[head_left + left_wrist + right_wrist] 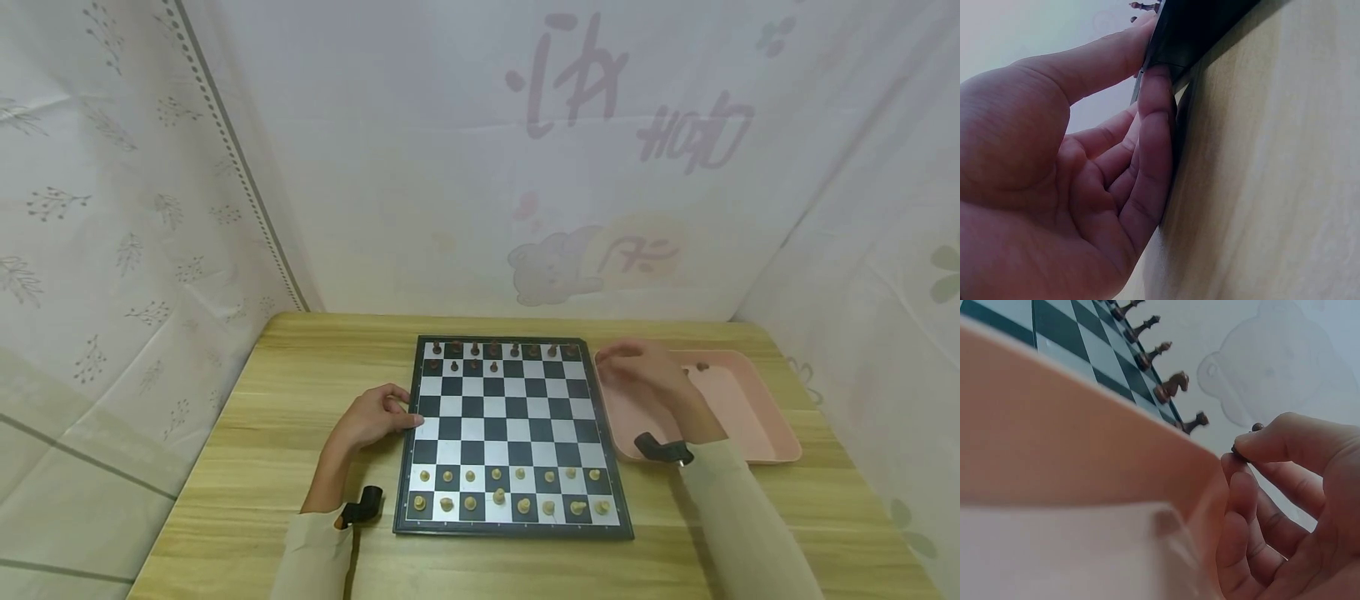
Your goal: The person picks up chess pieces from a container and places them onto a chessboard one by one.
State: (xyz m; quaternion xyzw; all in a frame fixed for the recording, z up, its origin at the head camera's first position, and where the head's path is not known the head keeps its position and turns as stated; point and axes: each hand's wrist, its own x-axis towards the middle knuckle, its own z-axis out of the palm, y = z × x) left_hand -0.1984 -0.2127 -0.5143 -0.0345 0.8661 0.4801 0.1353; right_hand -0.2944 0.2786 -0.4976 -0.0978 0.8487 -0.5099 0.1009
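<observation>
A chessboard [504,431] lies on the table with light pieces [522,505] in two rows at the near end. At the far end stand a full back row of dark pieces [514,350] and several dark pawns in front of it, on the left. My left hand [378,414] grips the board's left edge, thumb on top and a finger against the side in the left wrist view. Over the pink tray's left part, my right hand [645,367] pinches a small dark pawn [1258,427] between thumb and fingers; the fingers hide most of it.
To the board's right sits the pink tray [750,417], with a small dark piece [702,366] near its far side. The wooden table [285,433] ends at a hanging cloth [420,208] behind, with more patterned cloth at both sides.
</observation>
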